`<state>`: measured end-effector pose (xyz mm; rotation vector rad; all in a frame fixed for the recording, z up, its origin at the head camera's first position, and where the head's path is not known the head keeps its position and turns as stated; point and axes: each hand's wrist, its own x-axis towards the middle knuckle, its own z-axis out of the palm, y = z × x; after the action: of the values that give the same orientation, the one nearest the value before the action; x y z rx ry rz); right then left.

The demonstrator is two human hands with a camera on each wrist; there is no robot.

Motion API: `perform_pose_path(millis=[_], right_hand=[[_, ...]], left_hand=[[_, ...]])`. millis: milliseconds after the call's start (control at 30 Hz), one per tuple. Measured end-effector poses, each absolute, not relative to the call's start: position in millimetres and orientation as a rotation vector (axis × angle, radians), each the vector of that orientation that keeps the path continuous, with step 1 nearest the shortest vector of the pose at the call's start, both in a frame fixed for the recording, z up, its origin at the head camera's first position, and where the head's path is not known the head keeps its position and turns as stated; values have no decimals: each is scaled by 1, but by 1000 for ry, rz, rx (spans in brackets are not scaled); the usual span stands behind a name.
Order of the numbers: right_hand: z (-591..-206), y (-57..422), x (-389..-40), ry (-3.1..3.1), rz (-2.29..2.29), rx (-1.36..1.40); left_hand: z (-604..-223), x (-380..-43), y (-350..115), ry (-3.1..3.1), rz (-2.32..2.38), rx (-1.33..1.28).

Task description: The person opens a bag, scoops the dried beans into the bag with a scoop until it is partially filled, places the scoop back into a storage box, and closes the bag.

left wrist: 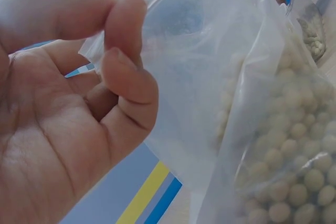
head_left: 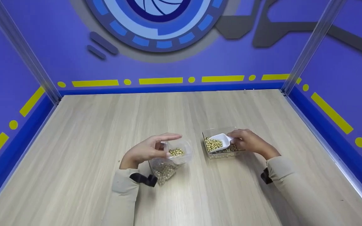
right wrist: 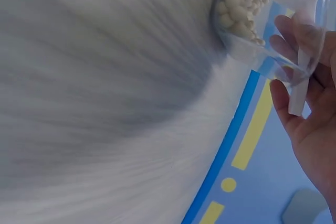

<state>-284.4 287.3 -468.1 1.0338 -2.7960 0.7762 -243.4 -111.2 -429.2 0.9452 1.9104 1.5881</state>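
My left hand (head_left: 143,150) pinches the rim of a clear plastic bag (head_left: 165,171) between thumb and fingers, its mouth spread wide. Round yellowish beans (left wrist: 294,166) fill the lower part of that bag. To the right stands a clear rectangular container (head_left: 214,156) with more of the same beans in it. The right hand (head_left: 251,142) grips the handle of a white scoop (head_left: 224,140), whose bowl is over the container and loaded with beans. In the right wrist view the white handle (right wrist: 298,95) passes between the thumb and fingers, behind the container's clear wall.
Both things stand on a light wood-grain table (head_left: 121,116). Blue-purple panels (head_left: 52,62) with yellow markings rise along its back and both sides. A black strap with a camera (head_left: 145,179) sits on the left wrist.
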Motion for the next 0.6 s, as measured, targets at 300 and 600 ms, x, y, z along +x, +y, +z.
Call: perform_pose_path(millis=[300, 600], right_hand=[[-464, 294, -288, -2874, 901, 1021], [-464, 298, -287, -2904, 944, 996]], left_hand=[[-429, -242, -111, 1906, 1597, 936], [-431, -243, -110, 1839, 1640, 908]])
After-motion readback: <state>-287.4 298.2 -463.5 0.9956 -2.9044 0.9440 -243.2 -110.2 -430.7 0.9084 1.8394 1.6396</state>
